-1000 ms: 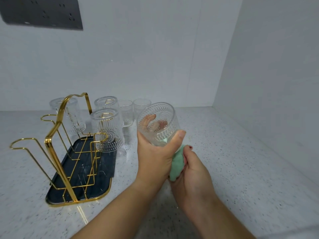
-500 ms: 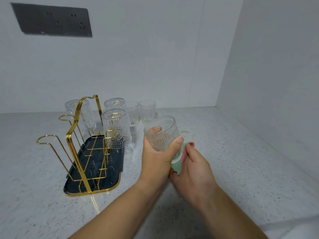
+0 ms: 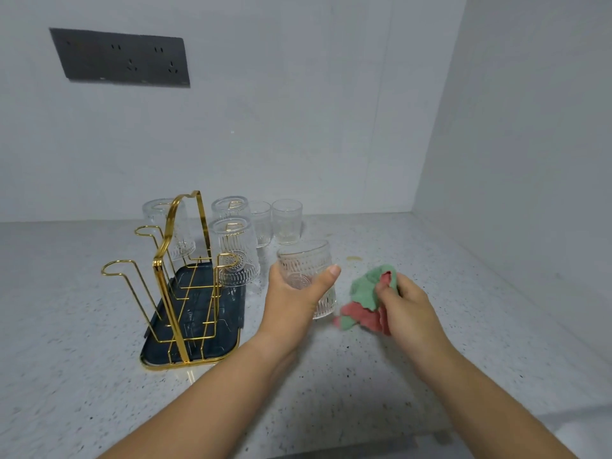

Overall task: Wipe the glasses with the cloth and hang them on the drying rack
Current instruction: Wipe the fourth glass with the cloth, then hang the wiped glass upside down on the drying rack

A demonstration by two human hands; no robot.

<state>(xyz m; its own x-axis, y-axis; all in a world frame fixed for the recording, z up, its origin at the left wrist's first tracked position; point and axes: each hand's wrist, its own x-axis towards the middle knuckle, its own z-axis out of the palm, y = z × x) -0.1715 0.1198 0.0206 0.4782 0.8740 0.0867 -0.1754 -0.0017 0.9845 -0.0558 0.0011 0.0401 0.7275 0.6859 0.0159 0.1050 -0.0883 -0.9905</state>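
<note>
My left hand (image 3: 294, 299) grips a ribbed clear glass (image 3: 306, 265), held mouth down just right of the rack. My right hand (image 3: 405, 304) holds a crumpled green and red cloth (image 3: 366, 301), a short gap to the right of that glass. The gold wire drying rack (image 3: 172, 260) stands on a dark tray (image 3: 198, 352). Three glasses hang upside down on its prongs: one at the near right (image 3: 236, 251), one behind it (image 3: 230, 207), one at the back left (image 3: 164, 223). Two upright glasses, one (image 3: 286, 220) beside the other (image 3: 261, 221), stand on the counter behind.
The speckled white counter (image 3: 463, 326) meets a back wall and a right side wall in a corner. A dark socket panel (image 3: 121, 58) is on the back wall. A small yellowish stain (image 3: 353, 259) lies on the counter by the cloth.
The cloth has come away from the glass and moved right in my right hand. My left hand lowered the glass and turned it mouth down. The view shifted so the rack sits further right.
</note>
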